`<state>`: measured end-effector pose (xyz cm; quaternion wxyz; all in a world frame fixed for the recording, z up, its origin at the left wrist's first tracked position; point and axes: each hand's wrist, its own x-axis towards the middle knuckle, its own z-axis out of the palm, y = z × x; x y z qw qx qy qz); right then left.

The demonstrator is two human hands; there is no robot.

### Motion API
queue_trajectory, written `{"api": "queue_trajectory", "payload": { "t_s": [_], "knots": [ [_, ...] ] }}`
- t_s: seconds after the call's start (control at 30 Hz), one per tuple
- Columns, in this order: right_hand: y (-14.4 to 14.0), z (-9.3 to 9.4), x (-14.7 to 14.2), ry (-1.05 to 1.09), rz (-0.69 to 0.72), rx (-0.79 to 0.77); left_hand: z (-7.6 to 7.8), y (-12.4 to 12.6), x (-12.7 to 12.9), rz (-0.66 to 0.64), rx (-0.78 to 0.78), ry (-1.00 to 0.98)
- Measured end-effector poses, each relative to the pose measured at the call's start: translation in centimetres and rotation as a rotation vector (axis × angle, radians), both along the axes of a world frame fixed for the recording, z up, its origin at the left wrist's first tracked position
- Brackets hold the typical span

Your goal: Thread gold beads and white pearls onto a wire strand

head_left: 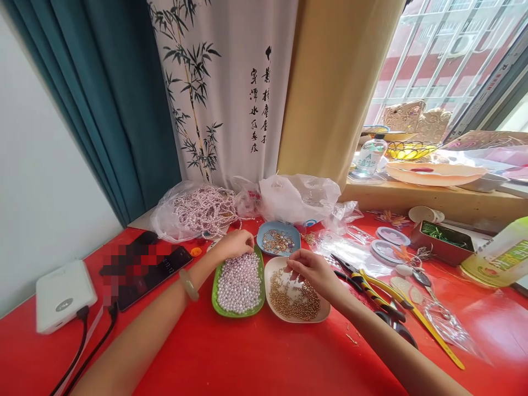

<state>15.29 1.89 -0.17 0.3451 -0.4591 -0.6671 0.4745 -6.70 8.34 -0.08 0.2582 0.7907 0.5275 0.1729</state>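
My left hand (239,243), with a bangle (189,285) on its wrist, hovers over the far end of a green tray (215,305) filled with pale pink pearl beads (239,283). Its fingers are curled together, and what they hold, if anything, is hidden. Above the far rim of a white dish (325,316) is my right hand (308,268), thumb and forefinger pinched. Anything between those fingertips is too small to make out. Small gold beads (295,302) lie spread in the white dish. Just behind stands a blue dish (295,234) with mixed gold and pale pieces (277,242).
To the right lie pliers (367,289), yellow-handled tweezers (433,330), ribbon spools (391,250) and a brown box (447,242). Bagged bead strands (202,212) and a white plastic bag (299,198) line the back. A phone (154,278) and a cabled white power bank (66,297) sit left.
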Motion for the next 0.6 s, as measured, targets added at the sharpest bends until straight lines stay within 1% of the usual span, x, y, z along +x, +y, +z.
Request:
{"api": "queue_trajectory", "payload": {
  "t_s": [0.07, 0.13, 0.2, 0.27, 0.33, 0.4, 0.6],
  "knots": [
    [-0.1, 0.1, -0.1, 0.021, 0.002, -0.003, 0.4, -0.3, 0.6, -0.018, -0.023, -0.072],
    [-0.3, 0.2, -0.2, 0.040, 0.003, -0.009, 0.8, -0.7, 1.4, -0.055, -0.101, -0.233],
    [-0.4, 0.4, -0.3, 0.056, 0.000, -0.015, 1.1, -1.3, 2.3, -0.077, -0.260, -0.544],
    [-0.6, 0.6, -0.3, 0.073, -0.006, -0.016, 1.1, -1.7, 3.0, -0.080, -0.396, -0.759],
    [-0.7, 0.8, -0.4, 0.092, -0.007, -0.022, 1.1, -2.0, 3.4, -0.078, -0.469, -0.839],
    [-0.9, 1.1, -0.4, 0.111, -0.003, -0.030, 1.1, -2.3, 3.6, -0.076, -0.511, -0.882],
    [-1.5, 2.0, -0.5, 0.148, -0.033, -0.060, 1.0, -2.7, 4.1, -0.045, -0.603, -0.942]
  ]
}}
